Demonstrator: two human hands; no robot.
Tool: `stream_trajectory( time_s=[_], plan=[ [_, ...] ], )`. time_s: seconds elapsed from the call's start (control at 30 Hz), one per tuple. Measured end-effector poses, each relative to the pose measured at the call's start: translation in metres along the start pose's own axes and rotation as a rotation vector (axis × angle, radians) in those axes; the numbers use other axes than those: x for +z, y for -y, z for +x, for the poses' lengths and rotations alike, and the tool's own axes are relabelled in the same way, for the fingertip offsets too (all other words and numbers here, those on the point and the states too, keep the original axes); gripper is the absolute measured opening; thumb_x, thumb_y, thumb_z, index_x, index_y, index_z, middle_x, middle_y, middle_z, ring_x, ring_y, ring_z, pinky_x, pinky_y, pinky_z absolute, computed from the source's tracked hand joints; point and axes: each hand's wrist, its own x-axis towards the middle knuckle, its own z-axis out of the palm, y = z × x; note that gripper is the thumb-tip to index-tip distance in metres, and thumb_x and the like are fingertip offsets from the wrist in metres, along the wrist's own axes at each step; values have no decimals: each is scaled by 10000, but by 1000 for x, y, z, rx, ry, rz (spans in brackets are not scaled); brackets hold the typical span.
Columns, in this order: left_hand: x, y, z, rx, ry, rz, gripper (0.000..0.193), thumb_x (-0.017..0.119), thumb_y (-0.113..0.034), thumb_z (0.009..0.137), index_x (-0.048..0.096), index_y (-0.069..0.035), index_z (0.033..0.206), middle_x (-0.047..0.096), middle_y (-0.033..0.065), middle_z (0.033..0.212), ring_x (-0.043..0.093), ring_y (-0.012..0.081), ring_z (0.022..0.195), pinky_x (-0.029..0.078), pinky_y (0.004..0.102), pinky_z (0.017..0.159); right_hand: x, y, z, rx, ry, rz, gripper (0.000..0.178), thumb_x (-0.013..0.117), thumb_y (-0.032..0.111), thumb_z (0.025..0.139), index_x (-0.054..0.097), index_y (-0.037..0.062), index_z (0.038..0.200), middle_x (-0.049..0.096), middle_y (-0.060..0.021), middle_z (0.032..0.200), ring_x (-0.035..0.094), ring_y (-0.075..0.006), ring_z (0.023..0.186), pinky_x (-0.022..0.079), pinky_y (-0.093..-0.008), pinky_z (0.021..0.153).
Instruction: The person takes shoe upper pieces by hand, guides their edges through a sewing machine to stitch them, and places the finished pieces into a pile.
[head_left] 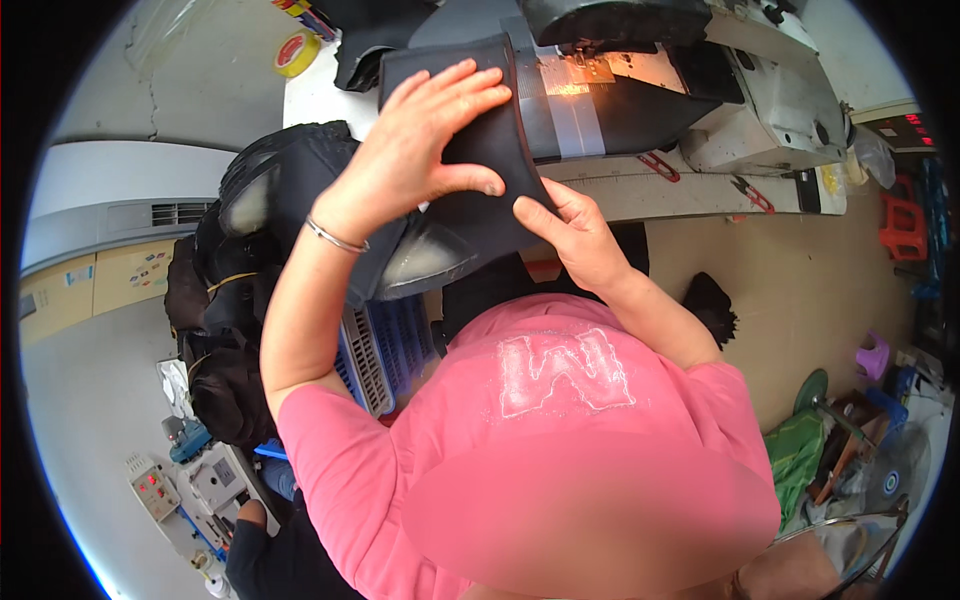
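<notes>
A black, smooth fabric piece (480, 150) lies over the near edge of the sewing table, left of the lit needle area (578, 80) of a sewing machine. My left hand (430, 140) rests flat on it, fingers stretched out and thumb spread. At its right edge, my right hand (580, 240) pinches the piece between thumb and fingers. Below my left wrist hangs more dark material with a pale, shiny curved patch (428, 262); whether it joins the held piece I cannot tell.
Two red-handled thread snips (658, 166) (752, 195) lie along the table's front. A yellow tape roll (297, 53) sits at the far left. Dark bundled pieces (225, 330) are piled left, near a blue plastic crate (395, 345). Another person's dark sleeve (262, 550) shows lower left.
</notes>
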Motion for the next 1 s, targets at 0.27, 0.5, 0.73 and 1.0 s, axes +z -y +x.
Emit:
stream_trajectory(
  time_s=[0.27, 0.5, 0.73, 1.0],
  plan=[
    [73, -18, -104, -579, -598, -1566, 946, 729, -521, 909, 290, -16, 1577, 329, 139, 1632, 300, 273, 1513, 220, 417, 1245, -8, -17, 12, 239, 179, 371, 361, 567, 163, 1061, 567, -4, 1381, 691, -78, 1229, 680, -147, 1070, 564, -303, 931],
    [27, -12, -112, -784, -795, -1311, 467, 726, -98, 940, 543, 16, 1355, 650, 102, 1284, 632, 208, 1166, 501, 365, 1035, 8, -51, 88, 260, 39, 202, 486, 651, 274, 1017, 504, 79, 1437, 589, -22, 1373, 585, -171, 1215, 541, -364, 950],
    [-64, 138, -28, -450, -624, -390, 268, 735, -82, 902, 695, 35, 1140, 751, 56, 998, 647, 98, 900, 528, 280, 848, 15, -26, 249, -324, -384, -1157, 354, 625, 423, 1018, 648, 76, 1083, 674, -32, 817, 628, -166, 740, 492, -341, 670],
    [45, 298, 3, -1031, -181, 14, 623, 809, -379, 815, 649, 9, 1276, 698, 242, 1215, 663, 372, 1155, 506, 423, 1009, -55, -72, 363, -282, -397, -1143, 548, 719, 446, 895, 666, 4, 1215, 707, -262, 1132, 664, -460, 1069, 511, -469, 961]
  ],
)
